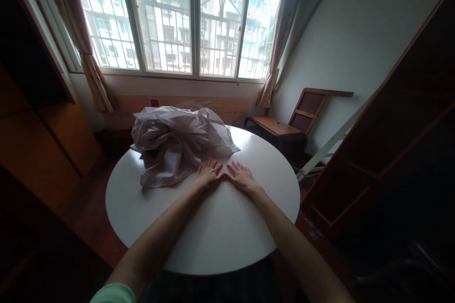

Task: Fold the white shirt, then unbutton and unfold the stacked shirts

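Note:
My left hand (210, 174) lies flat, palm down, on the round white table (223, 236), its fingers stretched forward close to the edge of a crumpled cloth. Beside it my right hand (241, 176) rests flat in the same way, fingers spread, and the two thumbs meet or nearly meet. Neither hand holds anything. The pale greyish cloth (177, 137) is heaped at the back left of the table, with one part trailing toward me. Whether the left fingertips touch the cloth I cannot tell. What kind of cloth it is does not show.
A barred window (194, 23) with tied curtains (94, 75) fills the far wall. Behind the table on the right are a low wooden bench (273, 125) and a wooden frame (307, 109). A large dark wooden panel (373, 151) leans at right; an orange-brown cabinet (31, 151) stands left.

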The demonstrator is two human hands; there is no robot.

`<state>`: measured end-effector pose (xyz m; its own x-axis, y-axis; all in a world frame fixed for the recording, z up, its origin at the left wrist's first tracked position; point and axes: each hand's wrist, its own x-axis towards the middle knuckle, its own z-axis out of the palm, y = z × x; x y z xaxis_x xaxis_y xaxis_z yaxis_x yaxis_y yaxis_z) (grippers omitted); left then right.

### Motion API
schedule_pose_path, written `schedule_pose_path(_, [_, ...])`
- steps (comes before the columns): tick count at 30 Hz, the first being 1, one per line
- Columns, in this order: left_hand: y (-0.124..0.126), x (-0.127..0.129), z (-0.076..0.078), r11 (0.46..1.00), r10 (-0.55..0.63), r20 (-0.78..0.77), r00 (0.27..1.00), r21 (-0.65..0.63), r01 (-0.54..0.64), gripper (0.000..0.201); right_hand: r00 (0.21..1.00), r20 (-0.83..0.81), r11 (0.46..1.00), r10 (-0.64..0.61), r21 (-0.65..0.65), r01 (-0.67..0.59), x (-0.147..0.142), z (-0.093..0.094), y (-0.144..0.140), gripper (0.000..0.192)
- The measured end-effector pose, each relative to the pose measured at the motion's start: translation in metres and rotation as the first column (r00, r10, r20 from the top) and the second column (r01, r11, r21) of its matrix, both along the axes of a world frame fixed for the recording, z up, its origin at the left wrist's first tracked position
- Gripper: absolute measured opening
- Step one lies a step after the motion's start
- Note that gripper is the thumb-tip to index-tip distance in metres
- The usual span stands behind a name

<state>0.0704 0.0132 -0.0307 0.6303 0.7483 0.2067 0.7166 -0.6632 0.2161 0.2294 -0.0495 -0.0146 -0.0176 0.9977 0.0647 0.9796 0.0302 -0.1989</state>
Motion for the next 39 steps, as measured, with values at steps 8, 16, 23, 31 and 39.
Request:
schedule_pose_path(8, [-0.0028, -0.0015, -0.0005, 1.000, 0.022, -0.039, 0.999, -0.003, -0.022, 0.048, 1.000, -0.008, 1.000, 0.012, -0.009, -0.012, 0.0027, 0.0003, -0.0038, 0.068])
schedule_pose_path(16, [-0.0007, -0.0017, -0.0027, 1.000, 0.023, -0.021, 1.000, -0.006, -0.023, 0.048, 0.999, -0.043, 1.000, 0.023, 0.004, -0.023, 0.0041, 0.0010, -0.0046, 0.065])
schedule_pose_path(23, [-0.0003, -0.0014, -0.0023, 1.000, 0.027, -0.024, 0.999, 0.008, -0.027, 0.046, 0.998, -0.059, 0.998, 0.023, 0.053, -0.020, 0.0084, -0.0032, -0.0027, 0.056])
schedule_pose_path(31, [-0.0059, -0.0014, 0.0022, 0.999, 0.036, -0.034, 0.999, 0.025, -0.036, 0.044, 0.997, -0.075, 0.997, 0.024, 0.074, -0.019, 0.0092, -0.0039, -0.0021, 0.051])
schedule_pose_path(39, [-0.0036, -0.0007, 0.0004, 0.998, 0.041, -0.040, 0.998, 0.043, -0.039, 0.043, 0.996, -0.085, 0.996, 0.017, 0.092, -0.009, 0.0085, -0.0022, -0.0048, 0.052])
